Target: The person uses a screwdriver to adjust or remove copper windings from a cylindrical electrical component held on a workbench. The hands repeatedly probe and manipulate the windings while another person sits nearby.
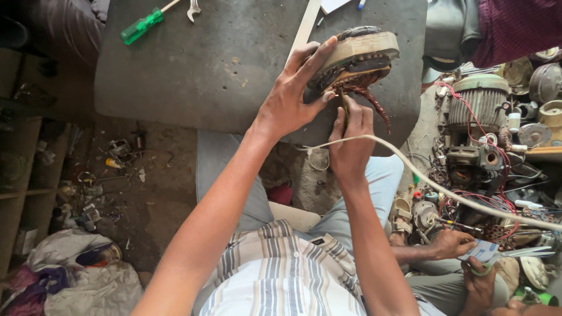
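Note:
A round motor stator (357,55) with copper windings stands tilted on the near edge of a dark grey work table (222,64). My left hand (293,93) is spread over its left side and steadies it. Just below, my right hand (350,140) grips a thin tool or wire pressed into the stator's underside; what it holds is mostly hidden by the fingers. Reddish-brown braided leads (374,104) hang from the windings beside my right hand. A white cable (433,184) runs across my right wrist toward the right edge.
A green-handled screwdriver (141,24) and a spanner (193,9) lie at the table's far side. Old motors and red-wired parts (483,111) pile up at right. Another person's hands (462,251) hold scissors and paper at lower right. Debris and rags (88,275) cover the floor at left.

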Demonstrator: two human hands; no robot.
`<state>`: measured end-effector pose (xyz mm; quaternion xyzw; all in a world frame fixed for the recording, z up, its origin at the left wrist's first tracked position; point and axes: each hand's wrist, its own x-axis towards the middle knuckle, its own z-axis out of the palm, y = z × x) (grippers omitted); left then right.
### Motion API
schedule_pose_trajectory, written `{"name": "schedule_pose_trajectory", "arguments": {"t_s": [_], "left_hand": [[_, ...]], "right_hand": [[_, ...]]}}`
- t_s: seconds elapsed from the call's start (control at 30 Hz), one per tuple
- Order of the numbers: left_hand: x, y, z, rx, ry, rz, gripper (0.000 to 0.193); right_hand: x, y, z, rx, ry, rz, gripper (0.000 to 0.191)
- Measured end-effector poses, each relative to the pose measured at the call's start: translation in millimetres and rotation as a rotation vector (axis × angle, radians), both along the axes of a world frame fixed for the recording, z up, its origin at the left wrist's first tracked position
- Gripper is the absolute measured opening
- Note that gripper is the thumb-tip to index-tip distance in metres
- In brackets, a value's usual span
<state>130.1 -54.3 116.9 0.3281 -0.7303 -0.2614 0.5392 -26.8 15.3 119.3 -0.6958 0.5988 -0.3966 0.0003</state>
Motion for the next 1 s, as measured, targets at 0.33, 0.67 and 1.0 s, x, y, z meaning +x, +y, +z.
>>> {"name": "schedule_pose_trajectory", "arguments": {"t_s": [0.33, 0.67, 1.0], "left_hand": [[-3.4, 3.7, 0.5, -0.016, -0.016, 0.013, 0.088], [-3.3, 7.9, 4.7, 0.067, 0.01, -0.002, 0.087], [-1.2, 13.3, 8.0, -0.013, 0.006, 0.005, 0.09]], "right_hand": [[-5.0, 0.9, -0.7, 0.047, 0.057, 0.007, 0.035], [9.2, 12.3, -1.7, 0.044, -0.307, -0.021, 0.033], [-2.2, -10.5, 27.8, 0.113, -0.042, -0.139, 0.024]]}}
